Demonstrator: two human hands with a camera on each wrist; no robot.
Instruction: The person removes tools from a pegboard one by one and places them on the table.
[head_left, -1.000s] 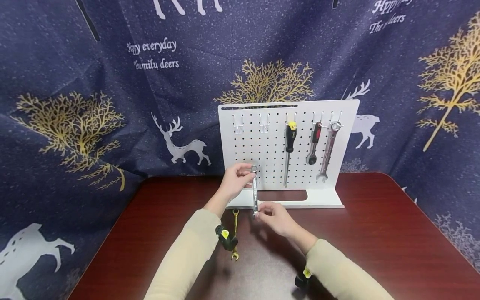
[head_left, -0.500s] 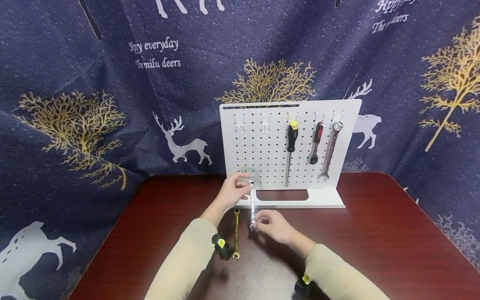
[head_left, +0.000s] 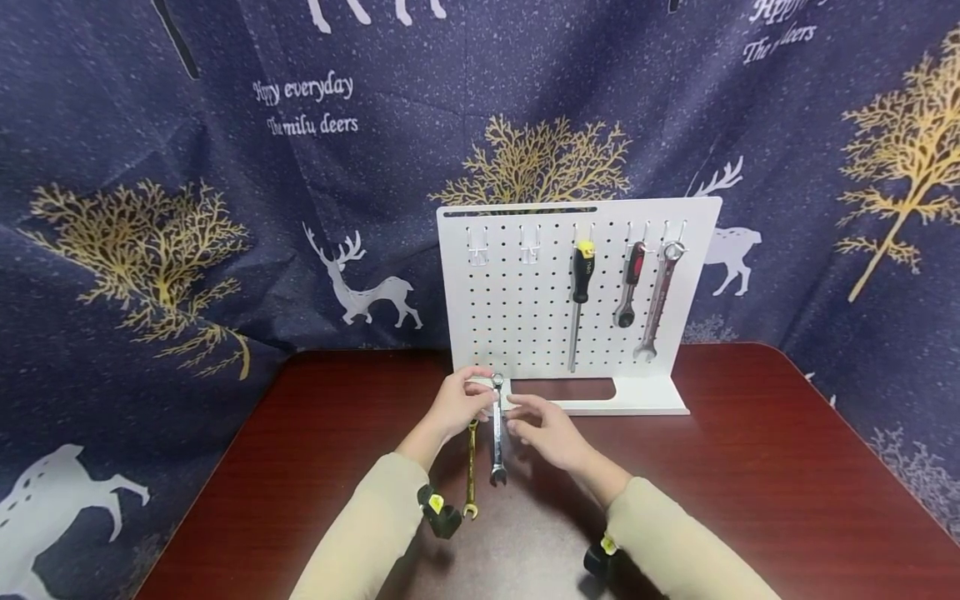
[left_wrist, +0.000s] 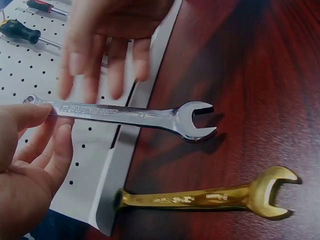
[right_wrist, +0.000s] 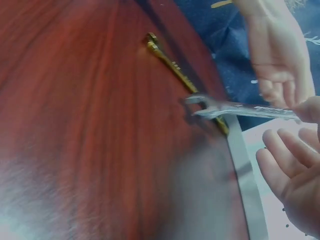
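A silver combination wrench [head_left: 498, 437] is pinched near its ring end by my left hand [head_left: 454, 407], with the open end pointing toward me. In the left wrist view, thumb and fingers of the left hand [left_wrist: 35, 165] meet on the wrench [left_wrist: 125, 116]. My right hand [head_left: 551, 433] is just to the right of the wrench, its fingers extended and apart from the shaft in the left wrist view [left_wrist: 117, 45]. A gold combination wrench [head_left: 471, 475] lies on the table left of the silver one; the left hand is close to its ring end.
A white pegboard [head_left: 540, 333] stands at the back of the red-brown table [head_left: 337, 467]. On it hang a screwdriver [head_left: 582, 283], a ratchet [head_left: 628, 287] and a large wrench [head_left: 660, 304]. Two clear hooks [head_left: 477, 250] at its upper left hold nothing.
The silver wrench and left hand have come down and toward me, away from the pegboard. My right hand has let go of the wrench's open end and moved up beside the shaft.
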